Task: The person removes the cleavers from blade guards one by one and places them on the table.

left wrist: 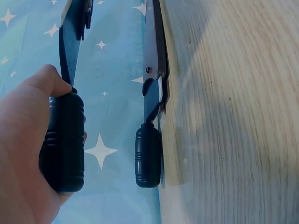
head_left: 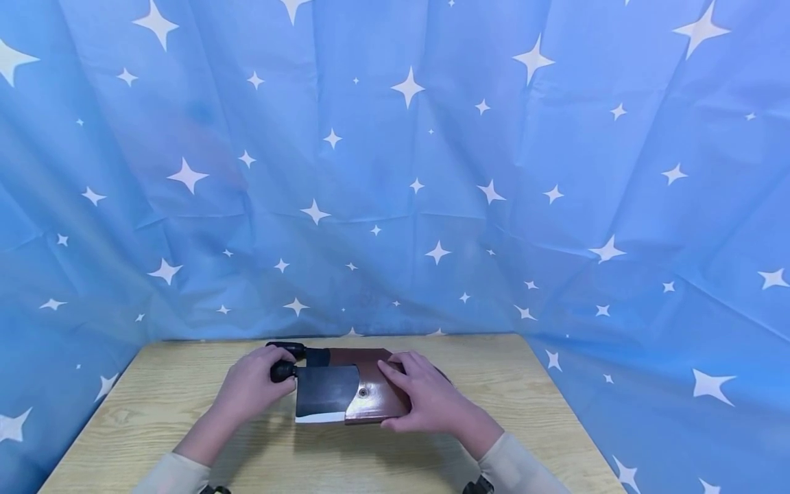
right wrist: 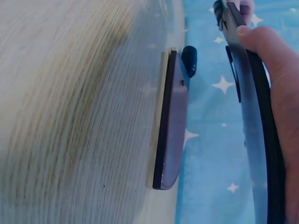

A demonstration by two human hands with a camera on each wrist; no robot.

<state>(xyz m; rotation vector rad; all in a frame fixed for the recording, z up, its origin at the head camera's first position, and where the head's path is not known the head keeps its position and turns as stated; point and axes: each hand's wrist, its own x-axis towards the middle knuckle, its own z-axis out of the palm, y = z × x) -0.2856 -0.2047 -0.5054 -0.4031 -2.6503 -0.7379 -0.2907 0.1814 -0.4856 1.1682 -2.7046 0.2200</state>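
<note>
A cleaver with a dark blade point(head_left: 327, 391) and pale cutting edge is held over the table, its right part inside a brown sheath point(head_left: 376, 401) with a snap stud. My left hand point(head_left: 256, 384) grips its ridged black handle point(left wrist: 65, 144), thumb up near the blade. From the right, my right hand point(head_left: 428, 394) holds the sheath's far end, thumb along its dark spine in the right wrist view. Behind lies a second cleaver with a black handle point(left wrist: 147, 158), its blade in a similar brown sheath point(right wrist: 174, 126); the held cleaver partly hides it in the head view.
The light wood-grain table point(head_left: 512, 425) runs back to a blue curtain point(head_left: 382, 171) with white stars, which also hangs along both sides. The second cleaver lies near the table's back edge.
</note>
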